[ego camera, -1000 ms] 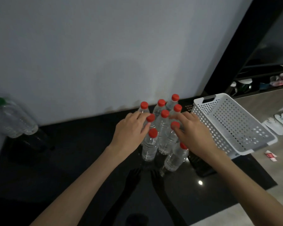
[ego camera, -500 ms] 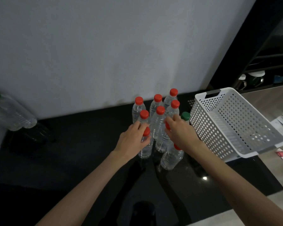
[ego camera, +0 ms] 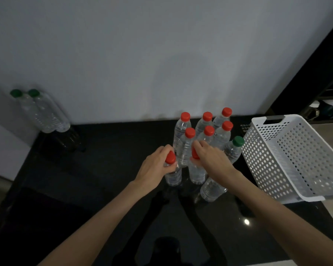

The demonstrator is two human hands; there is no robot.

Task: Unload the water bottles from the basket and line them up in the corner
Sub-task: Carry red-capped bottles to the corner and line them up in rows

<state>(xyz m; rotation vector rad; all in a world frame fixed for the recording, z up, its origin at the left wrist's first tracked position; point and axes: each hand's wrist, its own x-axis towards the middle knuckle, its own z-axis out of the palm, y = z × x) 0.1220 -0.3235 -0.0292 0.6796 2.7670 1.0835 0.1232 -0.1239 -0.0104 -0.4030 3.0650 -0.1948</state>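
Note:
Several clear red-capped water bottles (ego camera: 183, 131) stand clustered on the black counter (ego camera: 104, 179) against the white wall. My left hand (ego camera: 154, 167) grips the neck of the front-left red-capped bottle (ego camera: 173, 173). My right hand (ego camera: 211, 160) holds the top of the red-capped bottle beside it (ego camera: 196, 174). Another bottle (ego camera: 210, 189) stands partly hidden under my right wrist. A green-capped bottle (ego camera: 234, 148) stands between the cluster and the white perforated basket (ego camera: 296, 156), which sits at the right and looks empty.
Two larger green-capped bottles (ego camera: 44, 114) stand in the far left corner where the wall meets a side wall. The counter's right edge lies just past the basket, with dark shelving (ego camera: 327, 100) beyond. A bright light spot reflects on the counter near my right forearm.
Both hands drew back from the middle of the cluster onto the two front bottles' tops. The view shifted, bringing the green-capped bottle and the corner bottles into sight.

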